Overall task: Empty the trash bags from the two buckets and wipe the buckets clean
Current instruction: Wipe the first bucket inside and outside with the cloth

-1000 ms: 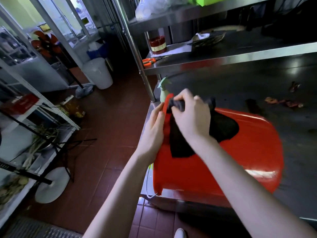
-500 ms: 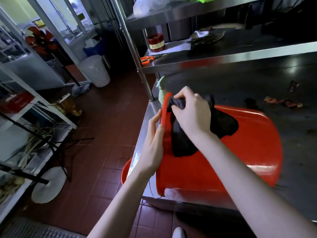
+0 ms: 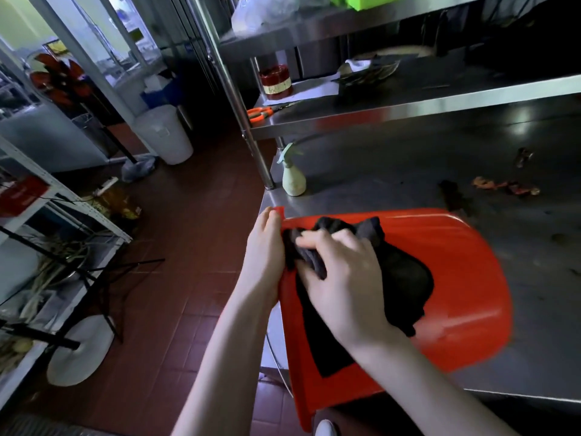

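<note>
One red bucket [image 3: 456, 278], bagless, lies sideways on the tabletop [image 3: 408, 184], left hand [image 3: 264, 247] steadying its rim, right hand [image 3: 342, 278] clenching a dark cloth [image 3: 405, 278] against its wall; wiping under way, second bucket unseen.

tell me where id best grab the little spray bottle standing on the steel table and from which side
Grip the spray bottle around its narrow neck, just under the pale green trigger head, where it is slimmer than the rounded body below. Come from the front, the table edge side: it stands upright with a shelf post right beside it on the left and the shelf close overhead, so those approaches look cramped.
</note>
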The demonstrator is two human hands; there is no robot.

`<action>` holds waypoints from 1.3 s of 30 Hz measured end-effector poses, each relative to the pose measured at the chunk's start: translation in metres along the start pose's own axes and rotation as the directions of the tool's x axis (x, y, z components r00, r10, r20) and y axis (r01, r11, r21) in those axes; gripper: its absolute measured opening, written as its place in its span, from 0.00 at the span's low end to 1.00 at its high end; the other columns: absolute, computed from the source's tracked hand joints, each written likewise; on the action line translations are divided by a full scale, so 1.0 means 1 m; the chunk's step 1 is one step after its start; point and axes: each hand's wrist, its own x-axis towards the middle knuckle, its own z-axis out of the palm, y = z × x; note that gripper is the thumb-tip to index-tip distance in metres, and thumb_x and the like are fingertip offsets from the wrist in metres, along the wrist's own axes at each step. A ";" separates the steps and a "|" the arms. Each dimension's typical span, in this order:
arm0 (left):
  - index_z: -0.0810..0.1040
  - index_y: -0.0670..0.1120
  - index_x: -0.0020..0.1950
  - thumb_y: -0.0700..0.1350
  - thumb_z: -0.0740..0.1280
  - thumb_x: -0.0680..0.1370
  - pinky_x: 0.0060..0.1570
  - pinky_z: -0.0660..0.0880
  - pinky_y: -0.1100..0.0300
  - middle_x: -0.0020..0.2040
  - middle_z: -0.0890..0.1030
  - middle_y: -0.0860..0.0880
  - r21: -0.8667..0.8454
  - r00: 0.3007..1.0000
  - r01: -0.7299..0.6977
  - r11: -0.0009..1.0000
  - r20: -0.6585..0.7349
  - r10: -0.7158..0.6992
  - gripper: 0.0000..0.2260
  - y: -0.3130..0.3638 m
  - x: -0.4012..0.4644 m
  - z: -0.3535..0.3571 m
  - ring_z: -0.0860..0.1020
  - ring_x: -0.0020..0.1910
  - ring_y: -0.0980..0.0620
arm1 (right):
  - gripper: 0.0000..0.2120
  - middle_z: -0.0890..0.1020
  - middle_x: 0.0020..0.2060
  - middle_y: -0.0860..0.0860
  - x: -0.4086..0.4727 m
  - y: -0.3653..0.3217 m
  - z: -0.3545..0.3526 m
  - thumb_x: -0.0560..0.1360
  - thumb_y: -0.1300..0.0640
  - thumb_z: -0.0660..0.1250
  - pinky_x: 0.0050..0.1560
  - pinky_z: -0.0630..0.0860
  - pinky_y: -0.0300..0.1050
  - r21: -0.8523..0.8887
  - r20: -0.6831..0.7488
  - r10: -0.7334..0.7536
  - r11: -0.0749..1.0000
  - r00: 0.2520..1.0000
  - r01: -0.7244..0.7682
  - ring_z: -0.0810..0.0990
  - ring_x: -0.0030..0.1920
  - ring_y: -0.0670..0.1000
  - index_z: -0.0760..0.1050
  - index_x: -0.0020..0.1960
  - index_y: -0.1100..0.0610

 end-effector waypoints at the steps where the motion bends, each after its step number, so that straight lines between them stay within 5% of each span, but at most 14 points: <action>1: 0.73 0.60 0.44 0.45 0.57 0.84 0.48 0.72 0.73 0.45 0.77 0.62 -0.021 0.998 -0.061 0.998 0.001 0.061 0.12 -0.002 -0.011 -0.001 0.76 0.46 0.65 | 0.07 0.80 0.36 0.53 0.015 0.002 0.004 0.69 0.58 0.71 0.42 0.74 0.53 -0.016 0.036 0.060 0.998 0.998 -0.059 0.78 0.40 0.58 0.77 0.46 0.54; 6: 0.69 0.64 0.63 0.43 0.54 0.85 0.62 0.69 0.73 0.56 0.75 0.75 -0.019 0.971 -0.221 0.975 0.090 0.222 0.16 -0.014 -0.047 -0.004 0.71 0.63 0.72 | 0.13 0.81 0.39 0.53 0.073 0.026 0.028 0.70 0.55 0.71 0.45 0.74 0.51 -0.055 0.161 0.258 0.966 0.953 -0.252 0.80 0.44 0.60 0.75 0.52 0.53; 10: 0.66 0.60 0.71 0.50 0.55 0.82 0.73 0.62 0.60 0.71 0.70 0.63 -0.017 0.973 -0.224 0.974 0.053 0.225 0.16 -0.027 -0.041 -0.011 0.65 0.71 0.65 | 0.10 0.80 0.39 0.52 0.030 0.010 0.016 0.68 0.56 0.73 0.47 0.76 0.53 0.004 0.087 0.134 0.991 0.987 -0.135 0.78 0.42 0.59 0.76 0.48 0.55; 14: 0.70 0.62 0.64 0.42 0.54 0.85 0.68 0.68 0.64 0.63 0.77 0.65 -0.020 0.963 -0.257 0.966 0.083 0.258 0.16 -0.024 -0.042 -0.011 0.72 0.67 0.64 | 0.09 0.82 0.40 0.50 -0.001 0.004 0.005 0.68 0.59 0.72 0.44 0.75 0.52 0.005 0.001 0.013 1.000 1.000 -0.013 0.79 0.42 0.55 0.78 0.48 0.55; 18: 0.68 0.62 0.69 0.44 0.55 0.85 0.68 0.68 0.64 0.66 0.74 0.66 -0.033 0.941 -0.292 0.956 0.166 0.294 0.17 -0.025 -0.047 -0.011 0.70 0.69 0.63 | 0.10 0.79 0.36 0.54 0.049 0.018 0.021 0.68 0.56 0.72 0.45 0.76 0.53 -0.053 0.054 0.200 0.979 0.978 -0.197 0.78 0.40 0.60 0.75 0.48 0.53; 22: 0.67 0.56 0.71 0.52 0.57 0.84 0.59 0.75 0.62 0.62 0.77 0.59 0.057 0.969 -0.182 0.982 0.183 0.168 0.15 -0.019 -0.036 -0.012 0.77 0.58 0.65 | 0.10 0.80 0.38 0.54 0.065 0.028 0.034 0.71 0.55 0.72 0.47 0.74 0.52 -0.057 0.080 0.237 0.971 0.968 -0.233 0.79 0.42 0.59 0.73 0.48 0.53; 26: 0.75 0.49 0.49 0.56 0.61 0.81 0.35 0.75 0.59 0.36 0.78 0.54 0.095 0.990 0.084 0.992 0.107 -0.094 0.11 0.002 0.006 -0.013 0.77 0.31 0.58 | 0.09 0.78 0.36 0.52 0.048 0.022 0.026 0.70 0.55 0.71 0.46 0.71 0.51 -0.082 0.047 0.180 0.981 0.982 -0.176 0.77 0.41 0.58 0.73 0.48 0.53; 29: 0.75 0.47 0.39 0.52 0.69 0.75 0.29 0.69 0.62 0.32 0.74 0.49 0.012 0.973 0.223 0.975 0.056 -0.224 0.11 0.014 0.046 -0.004 0.73 0.28 0.53 | 0.08 0.78 0.36 0.50 0.017 0.011 0.011 0.70 0.56 0.71 0.46 0.74 0.54 -0.030 -0.003 0.063 0.998 0.998 -0.063 0.77 0.40 0.56 0.77 0.48 0.53; 33: 0.75 0.43 0.37 0.42 0.70 0.74 0.33 0.68 0.59 0.32 0.74 0.45 0.069 0.983 0.180 0.981 -0.039 -0.178 0.07 0.007 0.061 0.010 0.73 0.30 0.50 | 0.13 0.79 0.45 0.44 -0.009 0.012 -0.004 0.70 0.59 0.73 0.47 0.73 0.49 0.033 -0.040 -0.039 0.999 0.998 0.041 0.77 0.45 0.50 0.79 0.54 0.54; 36: 0.78 0.40 0.51 0.41 0.69 0.76 0.37 0.72 0.57 0.38 0.78 0.44 -0.029 0.997 0.076 0.997 0.012 -0.076 0.06 0.005 0.052 0.012 0.75 0.35 0.50 | 0.15 0.82 0.48 0.46 0.000 0.024 -0.013 0.71 0.57 0.70 0.53 0.75 0.47 0.136 -0.093 0.112 0.986 0.989 -0.099 0.79 0.50 0.49 0.78 0.57 0.53; 39: 0.74 0.44 0.58 0.39 0.68 0.78 0.28 0.70 0.64 0.36 0.77 0.49 -0.068 0.996 -0.053 0.996 0.061 0.058 0.09 0.015 0.042 0.005 0.72 0.28 0.57 | 0.15 0.82 0.51 0.46 0.025 0.037 -0.028 0.71 0.59 0.68 0.56 0.75 0.48 0.234 -0.175 0.245 0.951 0.954 -0.201 0.81 0.53 0.50 0.78 0.57 0.53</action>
